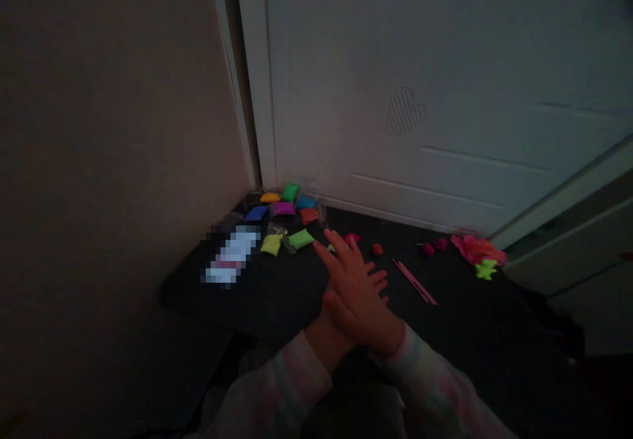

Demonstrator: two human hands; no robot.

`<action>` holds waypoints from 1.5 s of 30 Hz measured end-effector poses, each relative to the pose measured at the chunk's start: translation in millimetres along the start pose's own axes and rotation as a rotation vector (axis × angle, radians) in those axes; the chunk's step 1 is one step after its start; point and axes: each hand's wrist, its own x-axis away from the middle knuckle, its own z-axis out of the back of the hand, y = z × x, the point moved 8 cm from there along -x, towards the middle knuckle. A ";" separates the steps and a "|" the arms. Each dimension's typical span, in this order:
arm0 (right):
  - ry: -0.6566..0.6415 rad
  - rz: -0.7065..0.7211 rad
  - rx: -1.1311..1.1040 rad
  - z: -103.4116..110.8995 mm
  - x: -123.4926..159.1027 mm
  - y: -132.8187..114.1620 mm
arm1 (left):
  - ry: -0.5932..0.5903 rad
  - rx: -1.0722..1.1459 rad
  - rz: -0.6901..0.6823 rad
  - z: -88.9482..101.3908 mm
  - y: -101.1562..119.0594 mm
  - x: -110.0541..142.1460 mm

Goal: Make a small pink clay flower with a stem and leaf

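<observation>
My right hand (360, 297) lies across my left hand (328, 333), palm towards palm, over the near part of the dark table. The right fingers stretch up and to the left. From behind them the left fingers reach out to the right, also straight. Whatever may be between the palms is hidden. Just beyond the fingertips are a bright pink piece (352, 236) and a small light green piece (331, 248), both partly covered. A reddish-orange ball (377, 249) sits to their right. Two thin pink sticks (415, 282) lie right of my hands.
Several coloured packets, among them a green one (301, 238) and a purple one (283, 208), lie at the back left. A blurred white item (232, 254) is nearer the left edge. Dark pink balls (428, 249), a pink-orange ruffled piece (477, 251) and a yellow-green piece (486, 269) lie right.
</observation>
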 end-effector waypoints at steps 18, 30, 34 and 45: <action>0.222 -0.269 -0.139 61.7 49.7 41.0 | 0.074 0.369 0.196 5.3 10.3 6.7; -0.058 -0.270 -0.024 14.4 63.2 31.5 | 0.171 0.205 0.165 6.3 8.0 6.0; -0.095 -0.304 -0.048 7.4 61.8 39.5 | 0.174 0.153 0.147 9.0 8.4 1.7; 0.012 -0.435 -0.231 20.8 55.9 85.7 | 0.224 -0.169 0.032 26.1 37.6 -20.7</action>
